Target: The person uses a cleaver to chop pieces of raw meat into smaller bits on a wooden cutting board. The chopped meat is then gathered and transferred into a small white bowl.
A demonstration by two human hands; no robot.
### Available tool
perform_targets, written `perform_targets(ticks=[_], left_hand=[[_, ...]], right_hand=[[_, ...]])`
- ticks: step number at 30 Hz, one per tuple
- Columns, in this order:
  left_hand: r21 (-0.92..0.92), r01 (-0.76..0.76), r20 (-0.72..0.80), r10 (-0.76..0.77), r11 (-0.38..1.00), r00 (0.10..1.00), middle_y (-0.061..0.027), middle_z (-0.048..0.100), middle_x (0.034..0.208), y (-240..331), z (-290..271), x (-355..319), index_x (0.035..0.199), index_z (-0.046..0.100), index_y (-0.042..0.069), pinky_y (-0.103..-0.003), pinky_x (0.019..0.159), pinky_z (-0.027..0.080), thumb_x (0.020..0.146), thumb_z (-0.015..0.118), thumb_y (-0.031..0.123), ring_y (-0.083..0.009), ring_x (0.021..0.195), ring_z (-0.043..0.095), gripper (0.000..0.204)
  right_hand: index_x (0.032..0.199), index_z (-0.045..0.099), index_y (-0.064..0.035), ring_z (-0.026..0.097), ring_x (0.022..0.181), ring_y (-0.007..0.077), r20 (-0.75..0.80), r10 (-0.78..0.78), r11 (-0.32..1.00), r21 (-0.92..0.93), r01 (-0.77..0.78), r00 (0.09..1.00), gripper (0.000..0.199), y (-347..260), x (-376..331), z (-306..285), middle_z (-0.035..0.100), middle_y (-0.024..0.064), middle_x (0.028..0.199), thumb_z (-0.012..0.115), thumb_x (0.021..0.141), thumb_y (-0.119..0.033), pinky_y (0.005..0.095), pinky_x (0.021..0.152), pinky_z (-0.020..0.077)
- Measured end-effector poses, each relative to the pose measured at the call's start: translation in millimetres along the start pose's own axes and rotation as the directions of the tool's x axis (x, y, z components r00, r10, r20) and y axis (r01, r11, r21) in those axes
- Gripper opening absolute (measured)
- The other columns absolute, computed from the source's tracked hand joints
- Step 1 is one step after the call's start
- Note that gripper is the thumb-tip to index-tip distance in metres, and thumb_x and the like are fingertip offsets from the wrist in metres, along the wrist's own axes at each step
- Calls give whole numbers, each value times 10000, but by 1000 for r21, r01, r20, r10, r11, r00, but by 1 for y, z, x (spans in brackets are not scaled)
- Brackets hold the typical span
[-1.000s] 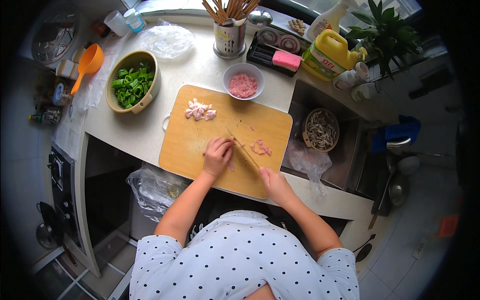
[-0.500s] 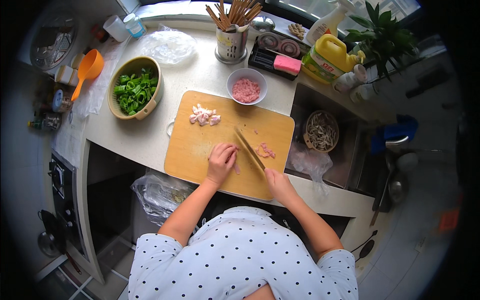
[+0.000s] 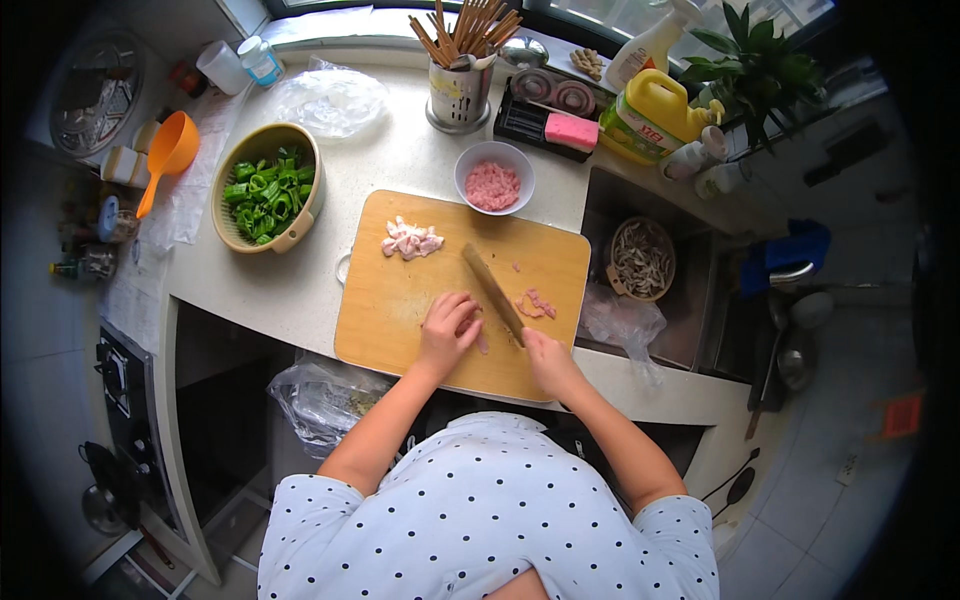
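Observation:
My right hand (image 3: 548, 362) is wrapped round the handle of a knife (image 3: 492, 290). Its blade slants away to the upper left over a wooden cutting board (image 3: 385, 310). To the left of the blade, my left hand (image 3: 450, 328) presses down with curled fingers on a piece of raw pink meat (image 3: 482, 344), mostly hidden beneath them. Small cut meat bits (image 3: 537, 304) lie right of the knife. A pile of pale, fatty pieces (image 3: 411, 239) sits near the board's far left corner. Just beyond the board stands a white bowl of minced meat (image 3: 493, 186).
A colander (image 3: 222, 205) of cut green peppers stands at the left. The sink (image 3: 690, 340) on the right holds a basket of greyish strips (image 3: 642, 260). Along the back are a chopstick holder (image 3: 460, 95), a pink sponge (image 3: 572, 131) and a yellow jug (image 3: 650, 110).
The knife has turned so that more of its blade face shows, and it sits slightly nearer my left hand. My left hand still presses the meat. The whole view has shifted slightly.

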State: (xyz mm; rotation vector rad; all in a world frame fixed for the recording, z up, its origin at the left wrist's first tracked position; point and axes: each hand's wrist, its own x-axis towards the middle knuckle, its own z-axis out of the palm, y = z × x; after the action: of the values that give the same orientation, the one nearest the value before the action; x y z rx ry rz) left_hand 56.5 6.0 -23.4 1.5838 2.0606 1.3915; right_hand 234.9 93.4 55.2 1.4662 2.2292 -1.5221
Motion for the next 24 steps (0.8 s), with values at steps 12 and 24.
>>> perform_targets(ticks=[12, 24], left_hand=[[64, -25, 19, 24, 998, 1000, -139, 601, 1046, 17, -13, -1, 1009, 634, 21, -404, 860, 476, 705, 730, -8, -337, 1013, 563, 320], [103, -58, -39, 62, 993, 997, -133, 619, 1058, 4, -4, -5, 955, 654, 6, -420, 859, 466, 733, 707, -5, -322, 1011, 568, 229]], right_hand=[[1072, 572, -4, 627, 574, 221, 102, 51, 966, 246, -75, 994, 454, 13, -11, -3, 599, 139, 645, 376, 1025, -411, 348, 576, 504], [942, 566, 13, 591, 703, 432, 10, -238, 969, 71, 236, 971, 427, 4, -21, -4, 591, 232, 719, 395, 1020, -370, 448, 652, 472]])
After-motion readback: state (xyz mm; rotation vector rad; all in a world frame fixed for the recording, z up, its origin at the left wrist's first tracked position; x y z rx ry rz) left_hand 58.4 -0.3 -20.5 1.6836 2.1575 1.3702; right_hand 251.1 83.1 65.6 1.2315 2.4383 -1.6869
